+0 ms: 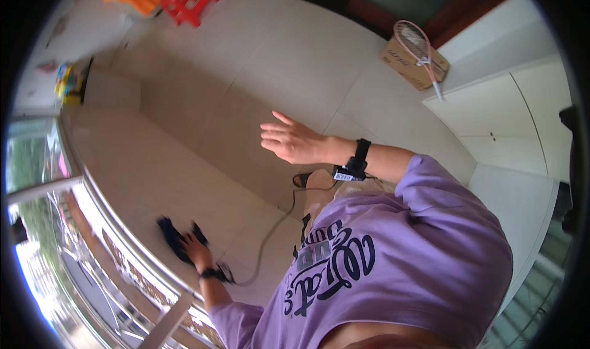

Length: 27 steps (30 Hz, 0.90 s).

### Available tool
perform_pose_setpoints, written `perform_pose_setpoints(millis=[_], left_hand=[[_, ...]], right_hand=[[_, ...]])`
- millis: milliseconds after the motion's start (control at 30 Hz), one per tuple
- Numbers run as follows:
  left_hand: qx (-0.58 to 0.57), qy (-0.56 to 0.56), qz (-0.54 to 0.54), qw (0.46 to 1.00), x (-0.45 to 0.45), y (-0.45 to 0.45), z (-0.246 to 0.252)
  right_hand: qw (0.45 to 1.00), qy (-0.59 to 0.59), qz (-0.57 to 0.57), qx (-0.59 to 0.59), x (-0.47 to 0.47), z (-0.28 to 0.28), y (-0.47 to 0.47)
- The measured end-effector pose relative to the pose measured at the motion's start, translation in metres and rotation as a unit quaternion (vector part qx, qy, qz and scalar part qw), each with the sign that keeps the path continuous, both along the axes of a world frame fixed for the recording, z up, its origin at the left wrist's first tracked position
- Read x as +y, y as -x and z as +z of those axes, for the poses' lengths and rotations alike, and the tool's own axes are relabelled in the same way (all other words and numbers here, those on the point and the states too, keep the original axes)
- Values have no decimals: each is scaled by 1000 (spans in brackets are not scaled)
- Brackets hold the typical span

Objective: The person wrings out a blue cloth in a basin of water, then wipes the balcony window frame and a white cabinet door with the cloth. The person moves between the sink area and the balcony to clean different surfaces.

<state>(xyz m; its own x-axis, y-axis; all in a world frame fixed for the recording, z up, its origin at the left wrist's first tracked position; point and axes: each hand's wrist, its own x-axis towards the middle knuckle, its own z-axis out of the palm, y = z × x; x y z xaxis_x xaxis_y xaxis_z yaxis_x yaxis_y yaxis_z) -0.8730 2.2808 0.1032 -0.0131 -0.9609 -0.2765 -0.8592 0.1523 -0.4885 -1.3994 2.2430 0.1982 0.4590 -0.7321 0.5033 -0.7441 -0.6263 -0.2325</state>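
On the pale ledge [193,183] beside the window, my left hand [198,252] rests on a dark blue cloth [173,238], with the fingers over it. Motion blur softens the cloth's edges, and part of it is hidden under the hand. My right hand [295,139] is held in the air above the tiled floor, fingers spread and nothing in them. A black strap with a small device [352,167] circles the right wrist. Another dark wristband [216,274] sits on the left wrist, where a grey cable [263,252] runs across the ledge.
The window frame [133,224] borders the ledge at left. A yellow and blue item [68,82] stands at its far end. A red plastic stool [189,2] is beyond. A pink racket [426,56] lies on a cardboard box [401,67] near white cabinets [498,118].
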Motion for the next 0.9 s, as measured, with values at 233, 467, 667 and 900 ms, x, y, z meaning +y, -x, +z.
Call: perform_pose_setpoints(millis=[233, 467, 667, 900], left_hand=[[209, -374, 91, 899, 203, 105, -35], [425, -396, 215, 785, 182, 256, -39], [677, -376, 254, 580, 61, 359, 25], [775, -499, 53, 385, 35, 736, 122]], right_hand=[[985, -69, -159, -25, 104, -34, 149], [977, -77, -187, -67, 200, -33, 245], [941, -45, -267, -204, 251, 33, 309], [835, -65, -329, -437, 299, 72, 382]])
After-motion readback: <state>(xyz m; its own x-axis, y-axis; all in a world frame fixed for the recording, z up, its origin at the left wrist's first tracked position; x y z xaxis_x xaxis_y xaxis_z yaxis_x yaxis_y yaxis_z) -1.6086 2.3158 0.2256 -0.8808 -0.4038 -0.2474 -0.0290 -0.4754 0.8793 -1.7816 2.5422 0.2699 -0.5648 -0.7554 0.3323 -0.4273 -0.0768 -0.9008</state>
